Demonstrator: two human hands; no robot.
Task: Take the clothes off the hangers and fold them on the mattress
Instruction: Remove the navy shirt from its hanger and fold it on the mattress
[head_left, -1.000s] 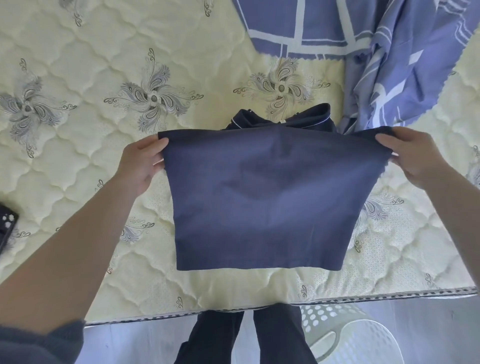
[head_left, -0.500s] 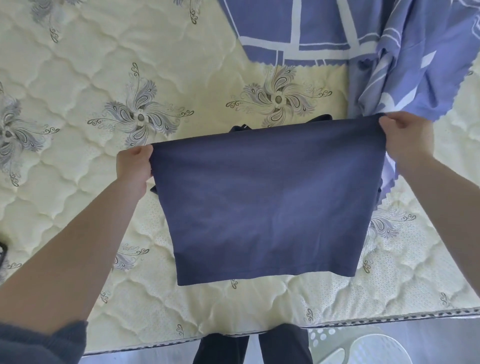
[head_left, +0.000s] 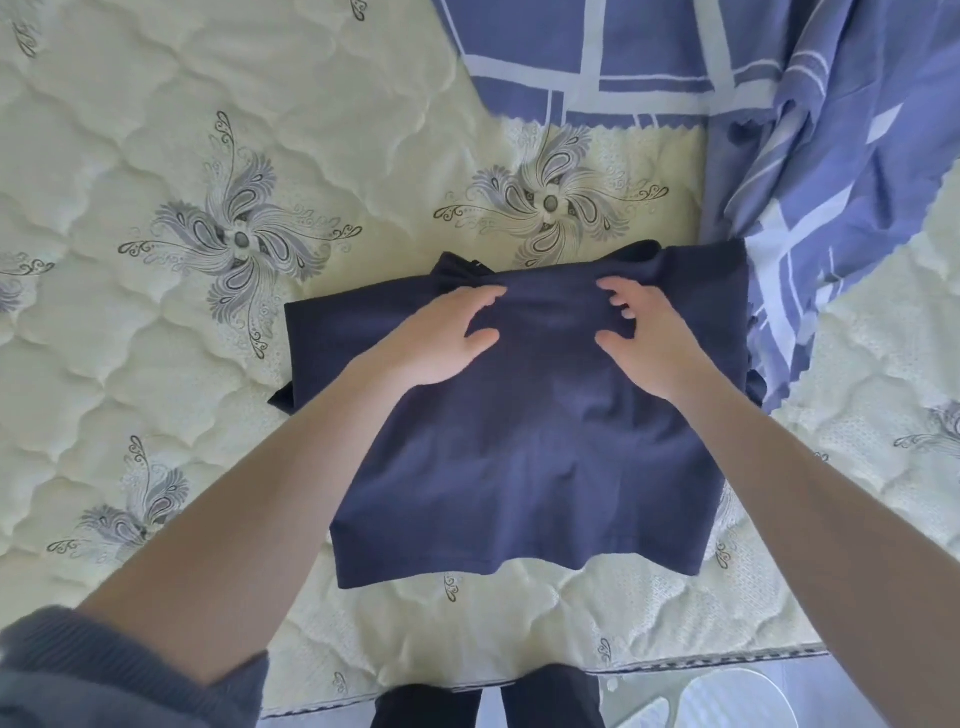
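Navy garment (head_left: 519, 457): lies folded flat at centre frame on the quilted mattress (head_left: 156, 364), its right edge touching the blue patterned sheet (head_left: 831, 156) at upper right; no hanger in view. Left hand (head_left: 441, 343) and right hand (head_left: 644, 338): fingers spread, palms down on the upper part of the cloth, clamped on nothing. Step in hand, by judgement: pressing down the fold just laid. Next move likely calls for smoothing outward, then a further fold. Against half a second earlier: the cloth was held up by its top corners, hands wide apart; now it rests down, hands near together.
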